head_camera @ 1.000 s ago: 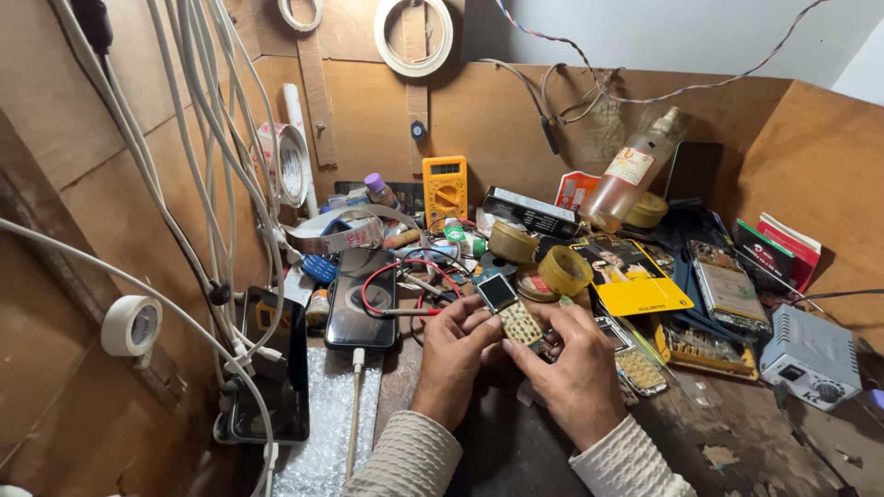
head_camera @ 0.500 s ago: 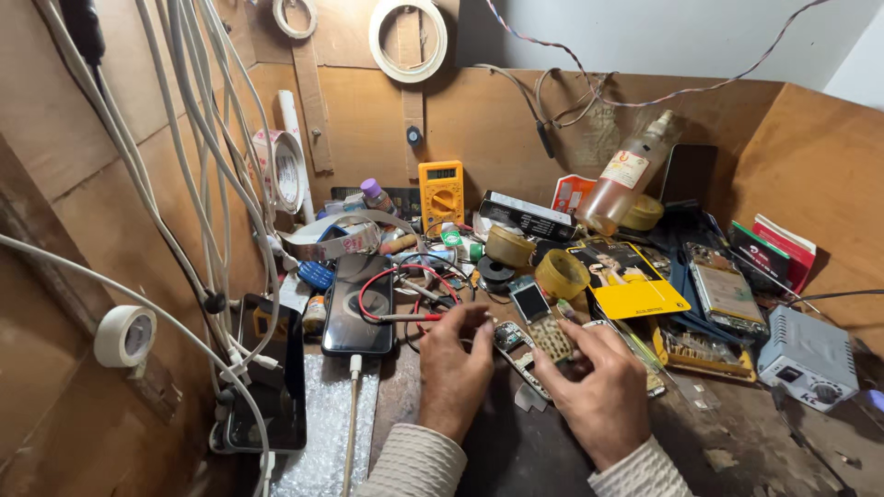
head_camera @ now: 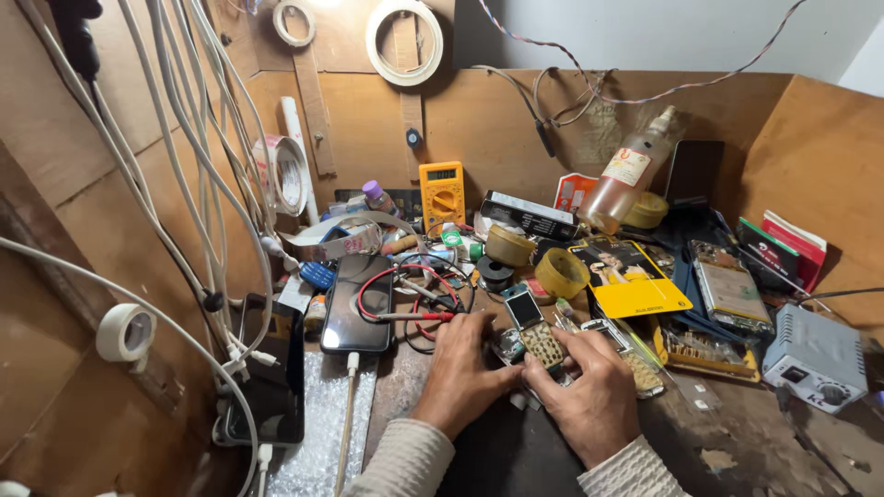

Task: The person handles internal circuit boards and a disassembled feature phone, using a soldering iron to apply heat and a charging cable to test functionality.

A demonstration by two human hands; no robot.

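- The small old keypad phone with a little screen and a gold-toned keypad (head_camera: 532, 329) sits right at the front middle of the bench, pinched between both hands. Its long axis runs from the fingers up and slightly left, screen end pointing away from me.
- My right hand (head_camera: 589, 391) is under and beside the keypad end, fingers curled snug around it, so it carries the phone.
- My left hand (head_camera: 460, 368) comes in from the left, fingertips closed in on the lower left edge next to some small loose metal part I can't make out.
- Just left of that: a black smartphone lying flat with a white cable plugged in (head_camera: 357, 304), red and black probe leads (head_camera: 410, 313) draped across it.
- Further back, a yellow multimeter (head_camera: 442, 193) leans on the wooden wall, well apart from the hands.
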